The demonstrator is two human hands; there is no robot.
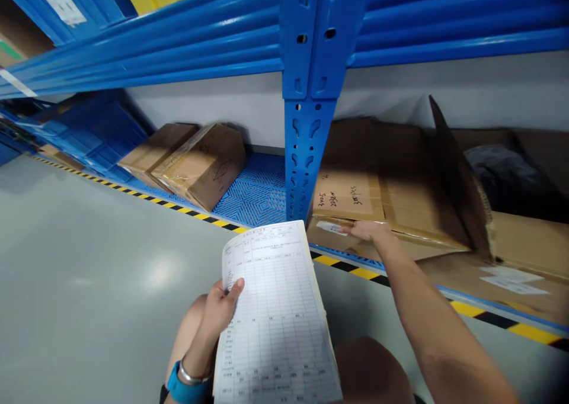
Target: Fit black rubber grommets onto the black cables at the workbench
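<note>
My left hand (222,306) is closed on a sheaf of printed form sheets (275,309), with the thumb on top along the left edge. A table grid with small print covers the top page; the print is too small to read. My right hand (367,231) reaches to the front of a closed cardboard box (351,196) on the low shelf, fingers stretched out toward a white label (331,227) below the lid edge. Handwritten black marks show on the box's top. Part of the fingers is blurred.
A blue rack post (306,155) and beams (178,34) stand just ahead. An opened box (520,232) with its flap raised sits at the right. Two cardboard boxes (204,167) and blue bins (93,131) are on the left. Striped tape (208,217) edges the shelf.
</note>
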